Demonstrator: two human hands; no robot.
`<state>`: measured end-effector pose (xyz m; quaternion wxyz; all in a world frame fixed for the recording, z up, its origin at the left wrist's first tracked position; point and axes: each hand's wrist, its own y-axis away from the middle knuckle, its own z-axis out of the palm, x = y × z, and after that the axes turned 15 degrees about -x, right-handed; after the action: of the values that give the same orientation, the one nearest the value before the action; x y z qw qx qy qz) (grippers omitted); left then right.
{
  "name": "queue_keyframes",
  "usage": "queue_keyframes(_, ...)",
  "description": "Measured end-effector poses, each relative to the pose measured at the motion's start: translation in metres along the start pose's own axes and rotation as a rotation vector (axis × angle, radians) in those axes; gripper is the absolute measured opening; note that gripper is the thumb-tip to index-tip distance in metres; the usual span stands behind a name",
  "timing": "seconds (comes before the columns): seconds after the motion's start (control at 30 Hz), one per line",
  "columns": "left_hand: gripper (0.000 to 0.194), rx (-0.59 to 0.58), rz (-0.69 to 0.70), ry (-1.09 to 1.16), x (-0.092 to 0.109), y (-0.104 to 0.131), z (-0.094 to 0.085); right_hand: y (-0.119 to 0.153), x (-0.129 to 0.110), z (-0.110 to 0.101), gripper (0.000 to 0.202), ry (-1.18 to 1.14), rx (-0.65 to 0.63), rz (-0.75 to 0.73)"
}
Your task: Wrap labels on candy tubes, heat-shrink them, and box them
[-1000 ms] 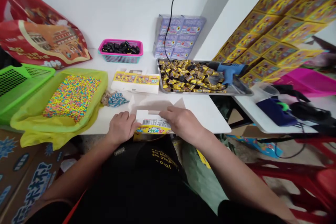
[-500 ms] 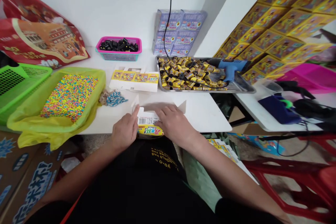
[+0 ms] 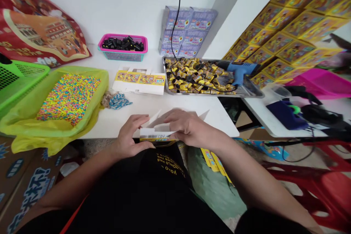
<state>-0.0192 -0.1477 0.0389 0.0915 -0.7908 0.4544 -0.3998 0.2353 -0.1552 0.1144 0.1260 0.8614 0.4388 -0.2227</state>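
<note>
A white and yellow cardboard box (image 3: 156, 134) stands at the front edge of the white table, its white flaps raised and its top open. My left hand (image 3: 133, 136) grips its left end, thumb along the near printed side and fingers behind. My right hand (image 3: 188, 127) is closed on the right end, with fingers curled over the rim. Part of the box is hidden behind that hand. Beyond it lies a flat printed carton (image 3: 141, 87), white with a yellow picture strip.
A metal tray (image 3: 192, 94) holds many small yellow cups and a blue heat gun (image 3: 240, 71). At left stands a green basket (image 3: 16, 117), lined in yellow plastic, with coloured candies (image 3: 70, 98). Behind are a pink-rimmed basket (image 3: 123, 57) of black pieces and purple boxes (image 3: 188, 33).
The box has tipped so its printed near side shows less and its flaps stand wider. My left hand's fingers have spread along its end, and my right hand has curled round the other end.
</note>
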Motion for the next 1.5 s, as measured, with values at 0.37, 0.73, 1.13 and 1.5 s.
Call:
queue_keyframes(0.37,0.073,-0.512,0.211,0.186,0.021,-0.081,-0.033,-0.007,-0.01,-0.018,0.02,0.168,-0.114,-0.054)
queue_keyframes(0.73,0.04,-0.583,0.042,-0.591,0.014,-0.068,-0.053,0.02,0.007,-0.033,0.024,-0.085,-0.322,0.398)
queue_keyframes(1.13,0.023,-0.557,0.058,-0.724,0.048,-0.049,-0.019,-0.01,-0.009,-0.018,0.015,0.18,-0.356,0.651)
queue_keyframes(1.5,0.019,-0.477,-0.067,-0.7,0.034,-0.056,-0.043,0.021,0.01,-0.002,0.019,-0.425,0.181,0.419)
